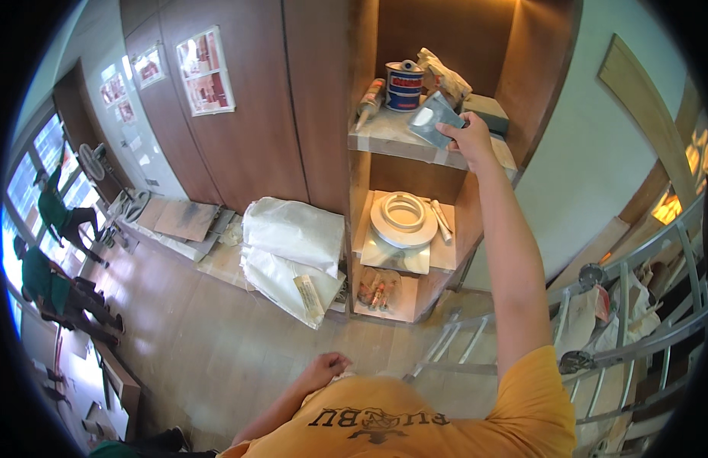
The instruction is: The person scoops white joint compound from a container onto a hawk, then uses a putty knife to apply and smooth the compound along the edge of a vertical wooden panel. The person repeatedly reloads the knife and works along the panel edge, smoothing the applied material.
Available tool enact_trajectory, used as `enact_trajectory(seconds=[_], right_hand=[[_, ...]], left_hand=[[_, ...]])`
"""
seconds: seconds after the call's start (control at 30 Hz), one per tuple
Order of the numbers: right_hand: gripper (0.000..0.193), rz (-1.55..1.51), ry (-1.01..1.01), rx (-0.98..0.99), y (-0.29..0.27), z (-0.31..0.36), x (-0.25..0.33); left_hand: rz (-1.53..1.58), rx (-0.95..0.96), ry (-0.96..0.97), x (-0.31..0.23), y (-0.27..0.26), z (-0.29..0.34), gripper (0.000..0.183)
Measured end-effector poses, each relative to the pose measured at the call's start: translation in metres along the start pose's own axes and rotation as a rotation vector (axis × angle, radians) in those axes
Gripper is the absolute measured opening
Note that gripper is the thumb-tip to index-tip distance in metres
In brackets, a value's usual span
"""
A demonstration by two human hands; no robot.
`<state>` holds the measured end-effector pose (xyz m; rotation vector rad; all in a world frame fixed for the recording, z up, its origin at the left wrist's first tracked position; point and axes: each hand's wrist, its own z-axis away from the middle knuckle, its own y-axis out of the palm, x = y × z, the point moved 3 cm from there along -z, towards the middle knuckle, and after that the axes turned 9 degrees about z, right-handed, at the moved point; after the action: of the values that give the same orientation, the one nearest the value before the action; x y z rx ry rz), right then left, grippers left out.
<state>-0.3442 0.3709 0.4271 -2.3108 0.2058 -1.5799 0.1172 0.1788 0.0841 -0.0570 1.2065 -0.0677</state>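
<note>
A flat grey plate (432, 122) is held in the right hand (471, 140), with its near corner pinched between the thumb and fingers. The plate is seen over the front edge of the upper shelf (392, 143), right of its middle. It cannot be told if the shelf is touched by it. The left hand (325, 372) is kept low, by the belly of the yellow shirt (384, 416). Its fingers are curled in, but it cannot be told if anything is gripped.

By the left edge of the upper shelf, a tube with a pointed tip (369, 103) is laid down. Next to it a blue can (404, 90) is stood up. Behind the plate, a crumpled bag (445, 75) is seen, and a grey-green box (485, 113) is set near the right edge. On the shelf below, a pale ring (404, 224) is stacked on a wider white roll (392, 239).
</note>
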Motion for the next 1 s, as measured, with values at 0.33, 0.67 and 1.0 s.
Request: enact_trajectory(seconds=[0.33,0.67,1.0], right_hand=[[0.036,-0.679,0.341,-0.153,0.031,0.289,-0.049],[0.023,-0.681,0.347,-0.851,0.001,0.424,-0.097],[0.031,-0.954,0.536,-0.684,0.023,0.445,-0.054]], left_hand=[[0.717,0.302,0.35,-0.22,0.077,-0.084,0.03],[0.934,0.458,0.118,-0.167,0.113,-0.114,0.011],[0.654,0.334,0.484,-0.193,0.074,-0.111,0.027]])
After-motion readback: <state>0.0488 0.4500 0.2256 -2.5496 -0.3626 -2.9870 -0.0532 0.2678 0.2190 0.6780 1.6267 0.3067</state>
